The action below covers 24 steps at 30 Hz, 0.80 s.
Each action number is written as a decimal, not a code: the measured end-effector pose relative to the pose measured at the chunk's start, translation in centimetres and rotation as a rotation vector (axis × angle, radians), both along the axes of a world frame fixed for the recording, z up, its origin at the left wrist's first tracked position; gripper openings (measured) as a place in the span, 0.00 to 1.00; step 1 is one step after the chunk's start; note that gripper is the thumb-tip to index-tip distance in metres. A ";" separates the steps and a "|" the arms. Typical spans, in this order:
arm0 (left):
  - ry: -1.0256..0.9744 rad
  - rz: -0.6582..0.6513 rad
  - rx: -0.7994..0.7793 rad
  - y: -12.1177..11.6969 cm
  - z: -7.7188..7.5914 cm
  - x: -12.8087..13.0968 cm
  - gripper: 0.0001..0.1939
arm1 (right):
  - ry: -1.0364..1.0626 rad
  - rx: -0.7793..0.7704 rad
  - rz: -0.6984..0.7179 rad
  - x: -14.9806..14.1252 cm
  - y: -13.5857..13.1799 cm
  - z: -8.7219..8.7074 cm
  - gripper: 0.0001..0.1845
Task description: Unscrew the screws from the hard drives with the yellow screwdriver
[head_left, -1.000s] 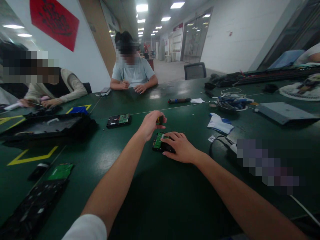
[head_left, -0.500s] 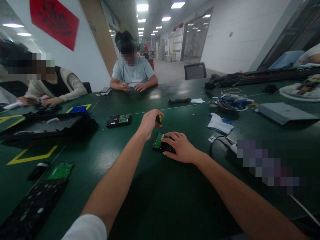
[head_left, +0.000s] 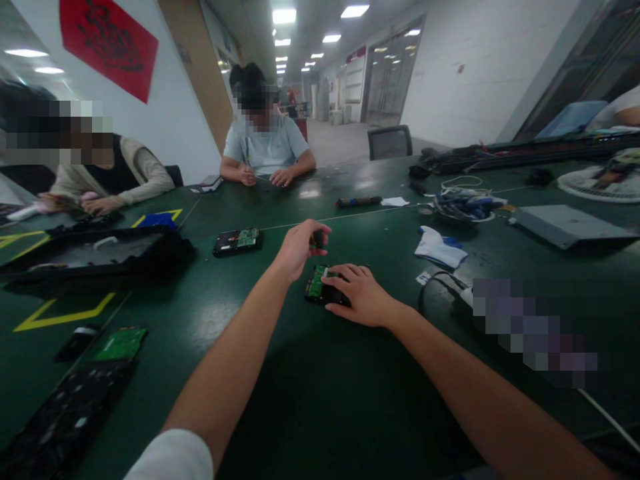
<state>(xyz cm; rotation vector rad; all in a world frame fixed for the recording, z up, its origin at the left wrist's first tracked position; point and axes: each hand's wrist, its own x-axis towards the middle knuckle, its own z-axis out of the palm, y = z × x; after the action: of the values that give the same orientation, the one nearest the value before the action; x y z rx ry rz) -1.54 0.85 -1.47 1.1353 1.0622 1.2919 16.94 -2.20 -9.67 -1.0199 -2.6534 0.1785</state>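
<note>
On the green table in front of me lies a hard drive (head_left: 317,283) with its green circuit board facing up. My right hand (head_left: 361,293) rests over its right part, fingers across the top and thumb by the near side, gripping it. Above the drive's far left corner, my left hand (head_left: 299,248) is closed around the dark handle of a screwdriver (head_left: 318,238). The shaft and tip of the screwdriver cannot be made out. Farther left sits a second hard drive (head_left: 238,241), apart from both hands.
Several black drives (head_left: 75,407) lie at the lower left, below a large black tray-like part (head_left: 95,253). Right of my hands are a white glove (head_left: 440,248), a cable (head_left: 440,275), a bowl of screws and wires (head_left: 465,205) and a grey metal case (head_left: 575,223). Two people sit across the table.
The fingers of my left hand have turned slightly around the screwdriver handle, whose yellow part shows less now. My right hand and the hard drive stay in place.
</note>
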 end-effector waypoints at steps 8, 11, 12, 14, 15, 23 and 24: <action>0.037 0.087 0.038 0.2 -0.2 0.2 0.09 | 0.006 -0.002 0.006 0.1 0.1 -0.1 0.33; 0.083 0.054 0.059 -0.1 -0.1 0.1 0.11 | 0.014 0.001 0.008 0.1 0.1 -0.2 0.33; 0.055 0.012 0.030 -0.1 0.0 0.1 0.11 | 0.013 0.001 0.009 0.1 0.1 -0.2 0.33; -0.017 -0.065 -0.043 -0.2 0.0 0.1 0.12 | 0.008 0.000 0.010 0.1 0.1 -0.1 0.33; -0.052 -0.081 -0.071 -0.2 0.0 0.2 0.11 | 0.005 -0.001 0.011 0.1 0.1 -0.1 0.33; 0.120 0.062 0.126 -0.2 -0.2 0.3 0.10 | -0.003 0.002 0.006 0.0 0.1 -0.1 0.33; 0.133 0.054 0.126 -0.2 -0.1 0.3 0.11 | -0.006 0.004 0.006 0.0 0.1 -0.1 0.33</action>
<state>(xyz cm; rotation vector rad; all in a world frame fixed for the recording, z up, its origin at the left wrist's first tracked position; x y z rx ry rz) -1.25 0.62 -1.56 1.3103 1.1277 1.3568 16.98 -2.14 -9.76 -1.0124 -2.6610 0.1713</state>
